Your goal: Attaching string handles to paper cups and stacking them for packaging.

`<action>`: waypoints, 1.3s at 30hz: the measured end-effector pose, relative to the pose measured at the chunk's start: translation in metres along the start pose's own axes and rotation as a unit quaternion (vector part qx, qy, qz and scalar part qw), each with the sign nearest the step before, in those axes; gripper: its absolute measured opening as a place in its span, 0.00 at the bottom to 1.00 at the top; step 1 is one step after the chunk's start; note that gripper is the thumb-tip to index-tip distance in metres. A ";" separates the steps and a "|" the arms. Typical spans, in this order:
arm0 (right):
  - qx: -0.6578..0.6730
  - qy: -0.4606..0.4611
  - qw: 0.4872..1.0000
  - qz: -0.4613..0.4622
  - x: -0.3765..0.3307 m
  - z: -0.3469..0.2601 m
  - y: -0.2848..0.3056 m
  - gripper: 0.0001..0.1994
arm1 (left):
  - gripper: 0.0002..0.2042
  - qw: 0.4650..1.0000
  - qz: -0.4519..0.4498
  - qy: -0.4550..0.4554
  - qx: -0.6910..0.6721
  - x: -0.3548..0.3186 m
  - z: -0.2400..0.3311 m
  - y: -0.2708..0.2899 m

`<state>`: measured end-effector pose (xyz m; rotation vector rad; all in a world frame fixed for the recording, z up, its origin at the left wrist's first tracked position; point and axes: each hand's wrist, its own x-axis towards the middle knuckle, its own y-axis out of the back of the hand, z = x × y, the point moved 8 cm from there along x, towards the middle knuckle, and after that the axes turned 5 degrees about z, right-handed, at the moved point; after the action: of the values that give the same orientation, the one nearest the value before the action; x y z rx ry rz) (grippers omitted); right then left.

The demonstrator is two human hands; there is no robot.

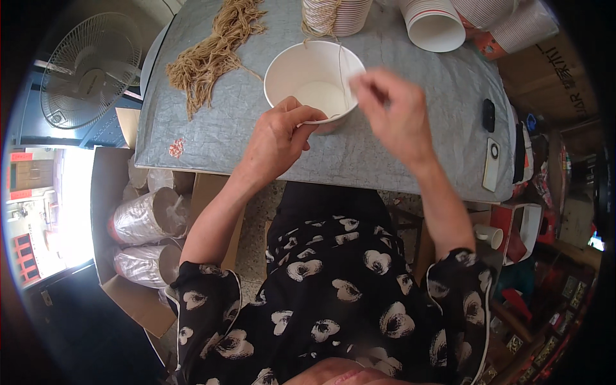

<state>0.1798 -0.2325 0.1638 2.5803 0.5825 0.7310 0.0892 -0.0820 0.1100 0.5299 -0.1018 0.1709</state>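
A white paper bucket [307, 67] stands on the grey-covered table, its open mouth tipped toward me. My left hand [282, 131] pinches the near rim, thumb and fingers on either side of the wall. Thin string [341, 70] crosses the far rim and hangs down inside. My right hand [391, 109] is raised just beyond the bucket's right rim, motion-blurred, with its fingers drawn together; whatever they hold is too smeared to make out. Left of the bucket lies a loose bundle of tan strings [208, 61], one strand trailing toward the bucket.
Stacked paper buckets [340, 16], one with string on its side, and another stack [436, 32] stand at the back. A black object [489, 115] and a pale flat object [491, 163] lie at the table's right. A carton [109, 212] with wrapped stacks is lower left; a fan [90, 70] stands beyond.
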 end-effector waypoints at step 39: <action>0.038 0.016 0.994 -0.097 -0.033 0.023 -0.015 0.03 | 0.06 0.960 -0.076 0.167 -0.213 0.006 -0.017 -0.033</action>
<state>0.1633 -0.2417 0.1254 2.5372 0.8732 0.6972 0.1020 -0.1000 0.0800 0.0729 0.2284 0.0814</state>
